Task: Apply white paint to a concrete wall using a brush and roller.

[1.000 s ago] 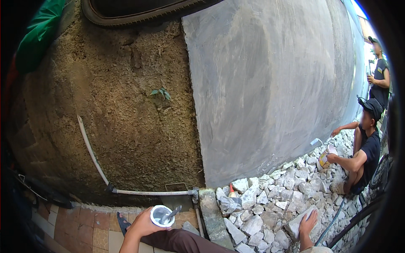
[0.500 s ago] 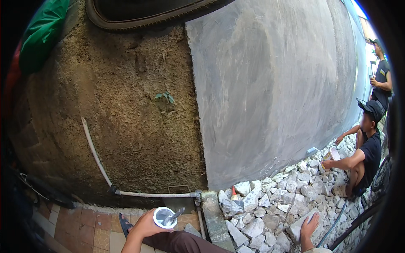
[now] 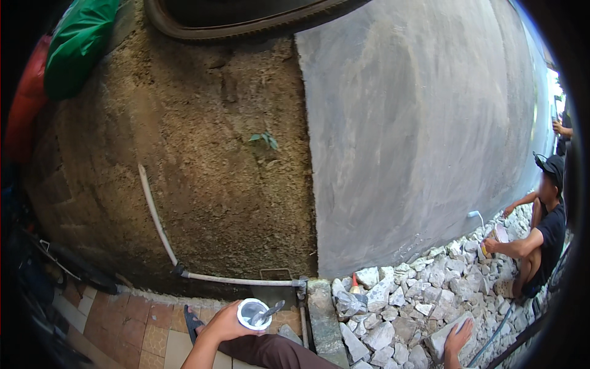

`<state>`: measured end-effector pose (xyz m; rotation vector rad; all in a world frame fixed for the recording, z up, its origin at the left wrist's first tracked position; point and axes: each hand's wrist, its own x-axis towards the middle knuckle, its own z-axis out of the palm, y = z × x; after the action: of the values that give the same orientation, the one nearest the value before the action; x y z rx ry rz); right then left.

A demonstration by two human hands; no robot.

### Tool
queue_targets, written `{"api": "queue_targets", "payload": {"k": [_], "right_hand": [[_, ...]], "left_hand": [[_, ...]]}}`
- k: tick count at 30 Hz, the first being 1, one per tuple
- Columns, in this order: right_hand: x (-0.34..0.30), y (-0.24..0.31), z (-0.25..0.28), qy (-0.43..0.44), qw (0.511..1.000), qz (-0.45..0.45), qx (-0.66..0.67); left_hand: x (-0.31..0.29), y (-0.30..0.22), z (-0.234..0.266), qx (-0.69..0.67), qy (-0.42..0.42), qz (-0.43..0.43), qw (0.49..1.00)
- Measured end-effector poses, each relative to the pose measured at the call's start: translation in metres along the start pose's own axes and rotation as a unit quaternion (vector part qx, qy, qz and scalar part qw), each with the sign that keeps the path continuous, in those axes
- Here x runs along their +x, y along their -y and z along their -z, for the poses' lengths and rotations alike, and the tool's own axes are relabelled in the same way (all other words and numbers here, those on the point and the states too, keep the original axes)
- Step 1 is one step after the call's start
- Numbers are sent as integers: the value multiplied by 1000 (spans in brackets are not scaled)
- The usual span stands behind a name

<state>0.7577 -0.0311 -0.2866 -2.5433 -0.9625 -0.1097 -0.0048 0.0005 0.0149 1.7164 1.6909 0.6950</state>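
The left hand (image 3: 230,324) is curled around the left side of a white cup (image 3: 265,327), gripping it with the mouth tipped up into view, above the tiled floor (image 3: 130,329). Inside the cup is something grey, and a grey stirrer (image 3: 275,307) leans in it — its long axis slants from the cup's inside up over the right rim, away from the left hand's fingers. So the free end points to the right, the side of the right hand (image 3: 456,337), though that hand is well apart; the left hand is much the nearer. The right hand holds nothing: it lies spread and flat on a large pale stone (image 3: 438,342). Between the two hands and farther out, a red-handled brush (image 3: 354,282) sits on the rubble (image 3: 424,289), its handle pointing up toward the smooth grey wall (image 3: 393,141). Left of that is a rough brown wall (image 3: 209,141), with a white pipe (image 3: 239,281) along its foot. Far right, a squatting co-worker (image 3: 551,230) is beside the rubble, near a small roller (image 3: 473,214).
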Motion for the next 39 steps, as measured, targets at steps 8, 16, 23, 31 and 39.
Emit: {"api": "queue_targets", "payload": {"k": [8,16,23,31,39], "right_hand": [[-4,-8,-11,-71,995,64,-5],[-14,5,17,-112,985,133,6],[-3,-10,-8,-196,961,171,-94],[14,-30,-29,-278,921,229,-148],[11,-30,-27,-253,930,226,-144]], "left_hand": [[-1,5,0,13,-7,-33,999],[1,21,-4,24,-24,-85,996],[1,26,-7,46,-25,-92,994],[5,24,-13,63,-16,-90,994],[7,19,-12,71,-2,-88,994]]}}
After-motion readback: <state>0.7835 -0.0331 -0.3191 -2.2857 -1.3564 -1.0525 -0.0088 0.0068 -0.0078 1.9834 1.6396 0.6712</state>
